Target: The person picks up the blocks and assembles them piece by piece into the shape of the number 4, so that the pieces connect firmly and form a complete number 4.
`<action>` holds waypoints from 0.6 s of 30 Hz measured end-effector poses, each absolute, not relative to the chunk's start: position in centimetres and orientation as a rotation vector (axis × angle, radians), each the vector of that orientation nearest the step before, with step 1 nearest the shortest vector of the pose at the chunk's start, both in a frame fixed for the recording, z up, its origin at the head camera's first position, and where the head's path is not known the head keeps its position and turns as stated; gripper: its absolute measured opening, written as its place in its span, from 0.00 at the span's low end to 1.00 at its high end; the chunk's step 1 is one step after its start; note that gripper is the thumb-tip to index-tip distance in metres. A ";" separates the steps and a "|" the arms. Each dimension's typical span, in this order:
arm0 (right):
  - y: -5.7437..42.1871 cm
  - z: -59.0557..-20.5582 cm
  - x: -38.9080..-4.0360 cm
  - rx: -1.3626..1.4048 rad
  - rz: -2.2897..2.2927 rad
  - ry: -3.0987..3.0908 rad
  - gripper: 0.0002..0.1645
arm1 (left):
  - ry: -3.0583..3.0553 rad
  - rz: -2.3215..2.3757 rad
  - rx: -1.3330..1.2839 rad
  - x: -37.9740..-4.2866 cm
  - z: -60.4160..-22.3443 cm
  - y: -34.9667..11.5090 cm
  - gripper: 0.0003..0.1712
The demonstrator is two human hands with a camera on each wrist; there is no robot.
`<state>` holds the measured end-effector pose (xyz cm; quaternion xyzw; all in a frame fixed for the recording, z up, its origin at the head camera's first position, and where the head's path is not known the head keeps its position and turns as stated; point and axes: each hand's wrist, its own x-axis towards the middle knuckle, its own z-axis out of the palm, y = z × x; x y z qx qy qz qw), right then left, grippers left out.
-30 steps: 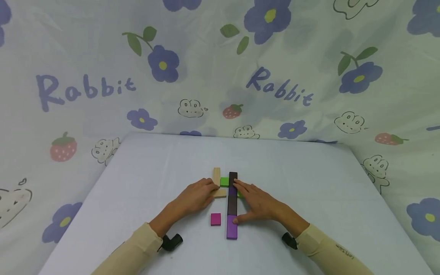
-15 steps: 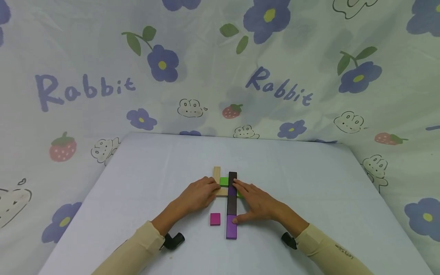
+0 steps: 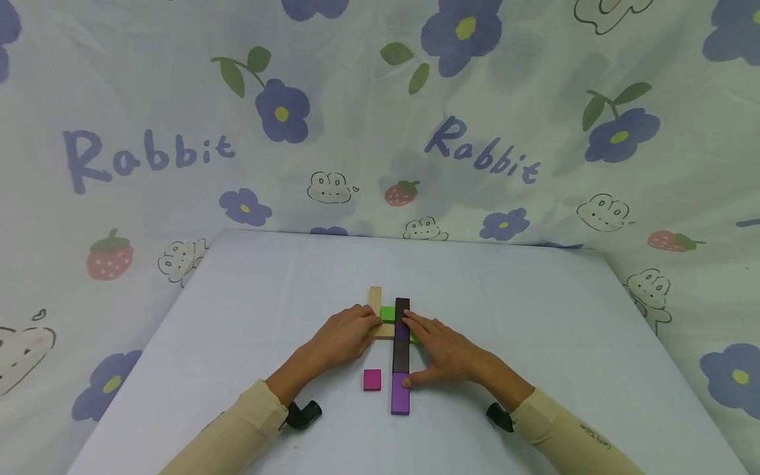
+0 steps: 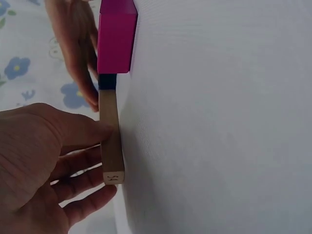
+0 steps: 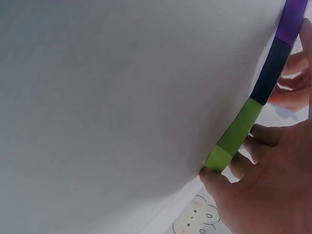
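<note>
Rabbit-print curtain (image 3: 356, 155) behind a white surface (image 3: 505, 297). Head view: already aligned in a purple-and-dark row (image 3: 401, 356), with a magenta block (image 3: 372, 380) apart, apparently unjoined. Left wrist view: pinching a wooden block (image 4: 112, 155) against the row with left fingers (image 4: 92, 204), revealing its marked end. Right wrist view: touching a green block (image 5: 239, 129), half-hidden overhead, with spread, empty right fingers (image 5: 218, 184).

White-covered table (image 3: 534, 316); clock positions read in the head view from the nearer dark block (image 3: 400, 357). In line: a bright purple block (image 3: 400, 401) at 6 o'clock and, at 12, a deep-purple block (image 3: 400, 331) and a farther dark block (image 3: 402, 305). At 11: a green block (image 3: 388, 314), a lengthwise wooden block (image 3: 375, 297), a crosswise wooden block (image 3: 386, 332). At 1: a partly hidden lime block (image 3: 413, 338). At 8, apart: a magenta block (image 3: 372, 380).
</note>
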<state>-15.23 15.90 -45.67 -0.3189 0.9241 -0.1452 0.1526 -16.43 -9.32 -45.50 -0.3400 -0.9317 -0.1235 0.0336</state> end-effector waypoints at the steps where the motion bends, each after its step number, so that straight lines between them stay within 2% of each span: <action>1: 15.9 -45.7 -15.2 -0.916 -0.417 2.650 0.72 | -2.867 -0.381 -1.045 -16.4 -45.5 -9.3 0.16; 18: 16.0 -45.8 -15.3 -0.900 -0.470 2.635 0.72 | -2.877 -0.335 -1.048 -16.6 -45.7 -9.0 0.16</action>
